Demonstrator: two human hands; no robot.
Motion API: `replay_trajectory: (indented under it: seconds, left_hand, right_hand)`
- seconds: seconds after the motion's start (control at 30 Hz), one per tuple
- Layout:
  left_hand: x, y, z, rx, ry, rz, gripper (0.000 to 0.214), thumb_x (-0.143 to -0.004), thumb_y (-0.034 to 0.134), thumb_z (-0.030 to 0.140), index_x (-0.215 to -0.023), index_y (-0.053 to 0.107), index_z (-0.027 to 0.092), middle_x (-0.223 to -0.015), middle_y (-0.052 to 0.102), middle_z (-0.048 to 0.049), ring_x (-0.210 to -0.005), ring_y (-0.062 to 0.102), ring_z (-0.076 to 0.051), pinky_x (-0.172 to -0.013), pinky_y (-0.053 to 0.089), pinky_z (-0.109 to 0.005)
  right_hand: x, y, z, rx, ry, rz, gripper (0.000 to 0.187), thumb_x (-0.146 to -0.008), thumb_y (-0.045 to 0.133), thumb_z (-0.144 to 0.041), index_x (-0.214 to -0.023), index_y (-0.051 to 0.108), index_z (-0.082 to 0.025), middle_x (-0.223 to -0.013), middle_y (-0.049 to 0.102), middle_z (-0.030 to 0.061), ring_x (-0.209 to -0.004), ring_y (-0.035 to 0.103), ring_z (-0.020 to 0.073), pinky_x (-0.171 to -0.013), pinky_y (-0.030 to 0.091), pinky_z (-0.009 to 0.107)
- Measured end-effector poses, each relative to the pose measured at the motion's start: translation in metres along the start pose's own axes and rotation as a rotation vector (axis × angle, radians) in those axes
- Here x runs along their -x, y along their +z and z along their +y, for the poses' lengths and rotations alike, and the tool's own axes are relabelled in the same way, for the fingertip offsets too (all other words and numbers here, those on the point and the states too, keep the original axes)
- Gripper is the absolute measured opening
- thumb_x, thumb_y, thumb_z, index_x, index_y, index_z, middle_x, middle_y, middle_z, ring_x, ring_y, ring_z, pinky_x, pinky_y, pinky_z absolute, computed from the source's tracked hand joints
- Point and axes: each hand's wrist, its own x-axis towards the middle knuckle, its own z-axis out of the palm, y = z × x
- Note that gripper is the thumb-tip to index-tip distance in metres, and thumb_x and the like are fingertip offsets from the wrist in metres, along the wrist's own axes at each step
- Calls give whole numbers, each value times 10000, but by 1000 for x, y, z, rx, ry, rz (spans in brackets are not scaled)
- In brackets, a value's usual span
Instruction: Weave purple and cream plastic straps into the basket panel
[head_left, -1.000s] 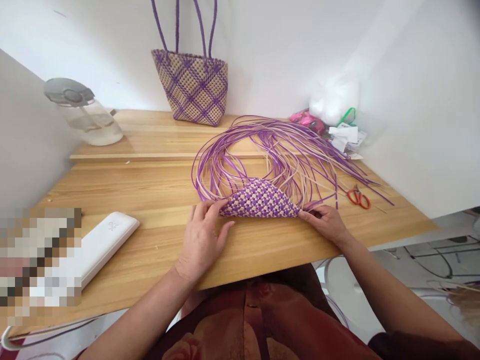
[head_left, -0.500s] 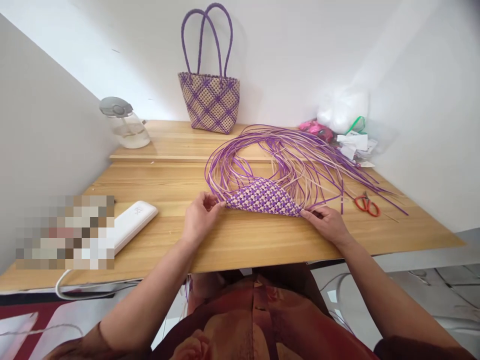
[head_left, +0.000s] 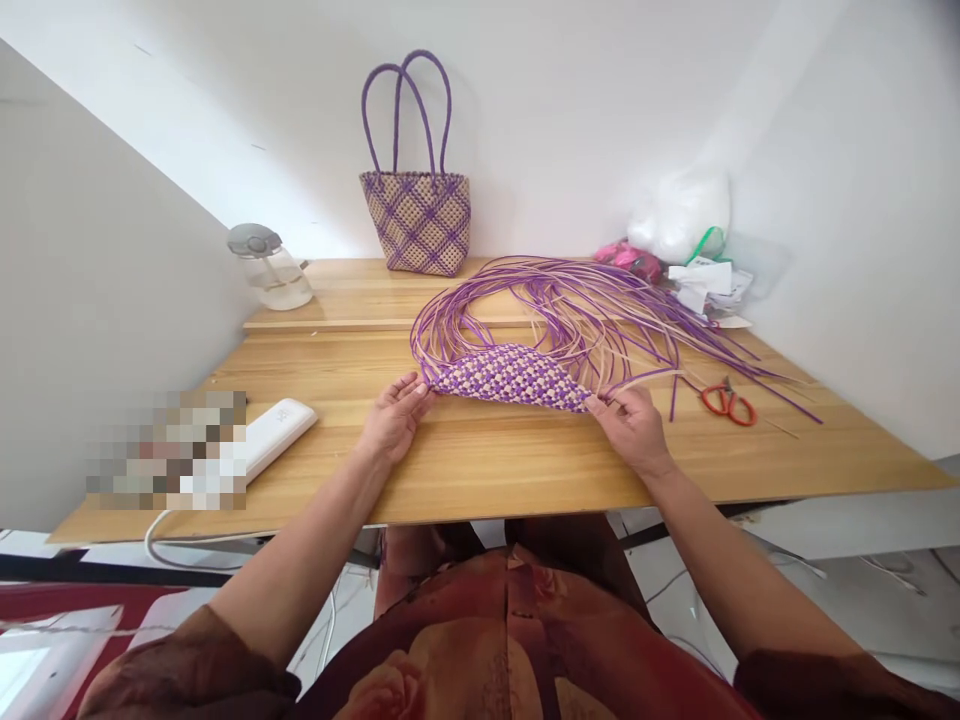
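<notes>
A flat woven panel (head_left: 510, 377) of purple and cream strips lies on the wooden table (head_left: 480, 470). Long loose purple and cream strips (head_left: 570, 305) curl away from its far side. My left hand (head_left: 392, 418) pinches the panel's left corner. My right hand (head_left: 632, 428) pinches its right corner. Both hands rest on the tabletop, and the panel is stretched between them.
A finished purple and cream woven bag (head_left: 417, 220) stands against the back wall. Red-handled scissors (head_left: 726, 401) lie to the right. A white case (head_left: 276, 436) and a blurred patch are at the left, a clear jug (head_left: 270, 268) at the back left, plastic bags (head_left: 679, 225) at the back right.
The view has tilted up and pulled back. My left hand has gone from lying flat on the panel's left edge to pinching its corner. The panel lies flatter.
</notes>
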Motion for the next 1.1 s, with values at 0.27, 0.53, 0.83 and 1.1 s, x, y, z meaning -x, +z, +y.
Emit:
replay_trajectory:
  seconds: [0.27, 0.53, 0.83, 1.1]
  left_hand:
    - [-8, 21, -12, -351, 83, -38, 447, -581, 876, 425, -874, 694, 141, -874, 722, -41, -738, 624, -114, -613, 445, -199]
    - [-59, 63, 11, -531, 360, 14, 385, -650, 804, 413, -885, 619, 171, -705, 647, 10, -582, 558, -106, -510, 430, -198]
    - [-98, 43, -14, -374, 252, 44, 468, -645, 801, 468, -940, 613, 158, -775, 643, -6, -628, 564, -102, -535, 481, -195]
    - [-91, 47, -6, -156, 111, -35, 468, -712, 722, 577, -941, 620, 182, -920, 634, -30, -729, 586, -129, -537, 574, -238]
  right_hand:
    - [-13, 13, -7, -267, 336, -121, 480, -723, 709, -627, -700, 619, -155, -589, 495, -19, -559, 407, 106, -533, 348, 245]
    - [-69, 27, -21, -94, 233, 33, 478, -773, 632, -636, -657, 578, -176, -554, 461, -25, -532, 376, 109, -509, 310, 252]
    - [-83, 70, 3, -121, 324, -105, 458, -784, 637, -615, -783, 683, -159, -666, 610, 17, -597, 493, 138, -574, 394, 262]
    - [-83, 72, 23, -396, 396, -84, 436, -726, 736, -585, -759, 640, -160, -648, 591, -2, -567, 477, 112, -534, 403, 239]
